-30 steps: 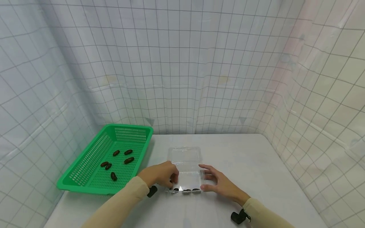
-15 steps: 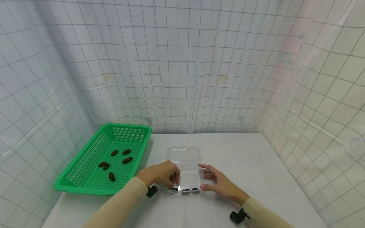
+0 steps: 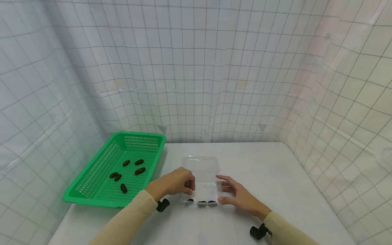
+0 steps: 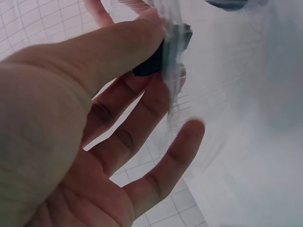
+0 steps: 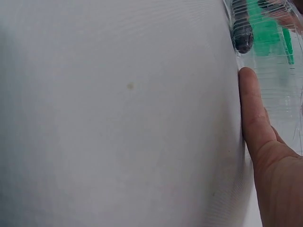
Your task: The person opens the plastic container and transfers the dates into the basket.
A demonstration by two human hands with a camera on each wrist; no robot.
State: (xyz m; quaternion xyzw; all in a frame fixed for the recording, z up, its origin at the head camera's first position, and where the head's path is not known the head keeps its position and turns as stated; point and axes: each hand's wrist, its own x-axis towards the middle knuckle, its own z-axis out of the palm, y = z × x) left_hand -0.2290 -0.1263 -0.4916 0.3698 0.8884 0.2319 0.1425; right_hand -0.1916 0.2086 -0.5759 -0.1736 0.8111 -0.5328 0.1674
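Three dark dates (image 3: 202, 202) lie in a row at the near edge of the clear plastic box (image 3: 202, 180), which stands on the white surface (image 3: 269, 190) in front of me. From the head view, my left hand (image 3: 173, 185) has lifted a little compared with a second ago: before, its fingers were low at the near left corner of the box; now they are higher, over the left wall, curled together around something small and dark that I cannot see clearly here. My right hand (image 3: 237, 195) has hardly moved; its fingers are straight and rest against the right wall of the box. Five more dates (image 3: 140, 170) remain in the green basket (image 3: 92, 194) to my left, the same count as before.

From the left wrist view, my thumb and forefinger pinch one dark date (image 4: 151, 64) just at the thin clear wall (image 4: 173, 80), and the other fingers are relaxed and spread. I judge this date is on its way into the box, not yet released.

From the right wrist view, my right hand (image 5: 265, 142) presses flat along the box (image 5: 279, 71), holding nothing, with one date (image 5: 243, 38) visible inside near the fingertip.
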